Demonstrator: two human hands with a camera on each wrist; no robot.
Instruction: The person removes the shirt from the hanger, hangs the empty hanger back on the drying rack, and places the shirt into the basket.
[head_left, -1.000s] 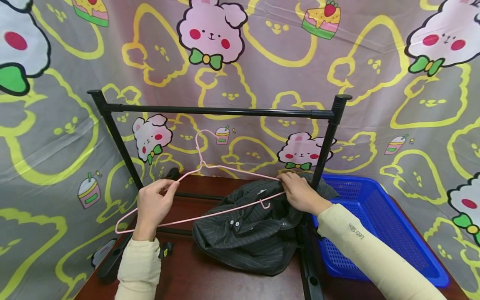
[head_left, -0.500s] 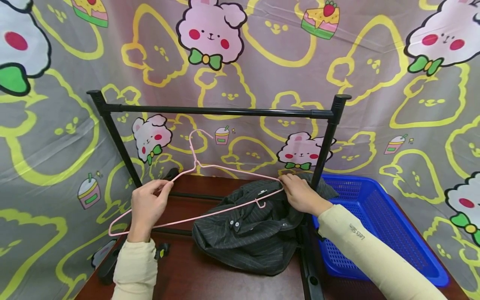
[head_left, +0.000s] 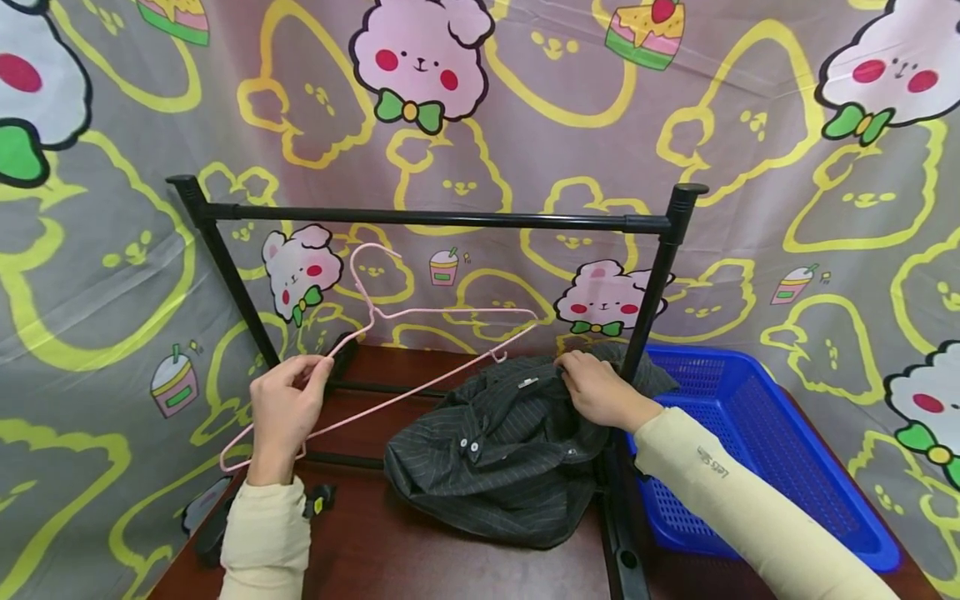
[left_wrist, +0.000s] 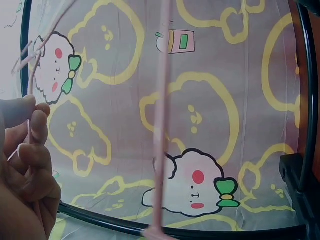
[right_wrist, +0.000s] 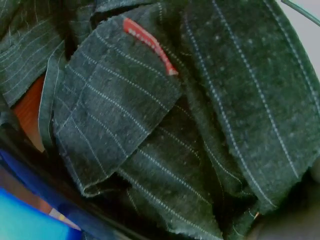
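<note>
A pink wire hanger [head_left: 450,311] is pinched at its left shoulder by my left hand [head_left: 288,412], hook upward and right end raised over the table. In the left wrist view, the hanger's long bar [left_wrist: 161,100] crosses the picture, with my left fingers [left_wrist: 37,165] curled at the shoulder wire. A dark pinstriped shirt [head_left: 495,467] lies crumpled on the table, buttons showing. Bent fingers of my right hand [head_left: 600,387] grip its upper right part. The right wrist view shows folded striped cloth [right_wrist: 115,100] with a red tag [right_wrist: 150,45] up close.
A black rack frame [head_left: 435,218] stands around the shirt, its top bar running behind the hanger. To the right sits a blue plastic basket [head_left: 765,433], partly under my right forearm. The table [head_left: 360,533] is reddish brown, with a patterned cloth [head_left: 525,167] hanging behind.
The hanger's right end has come away from my right hand, moving left and up. My left hand has shifted slightly left with the hanger; the right stays at the shirt.
</note>
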